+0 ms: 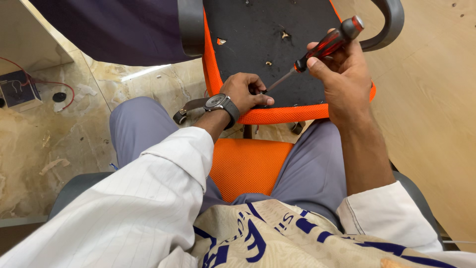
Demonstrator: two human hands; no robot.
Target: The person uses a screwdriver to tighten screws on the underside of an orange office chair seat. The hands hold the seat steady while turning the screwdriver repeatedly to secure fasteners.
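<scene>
Orange mesh everywhere in the head view: the person sits on one orange mesh seat (248,168), and a second chair part, an upturned chair base (267,44) with a flat black underside and an orange mesh edge, rests just past the knees. That black panel looks matte and a bit scuffed, with small screw holes and pale bits of debris on it. Curved grey plastic armrests (391,22) stick up on either side.

The right hand (342,74) has its grip closed around a screwdriver (322,49) (translucent red handle with black stripes and a grey cap, thin dark metal shaft). It's tilted, handle up and to the right, tip down on the black panel near the orange edge. The left hand (248,92) sits right at the tip, fingers pinched together there; can't tell if anything is between them. That wrist wears a wristwatch (218,103) with a round dark face and brown strap.

White pinstriped sleeves, grey trousers, a glossy beige marble-look floor (44,144) on the left, and a pale wood panel (436,124) on the right.
</scene>
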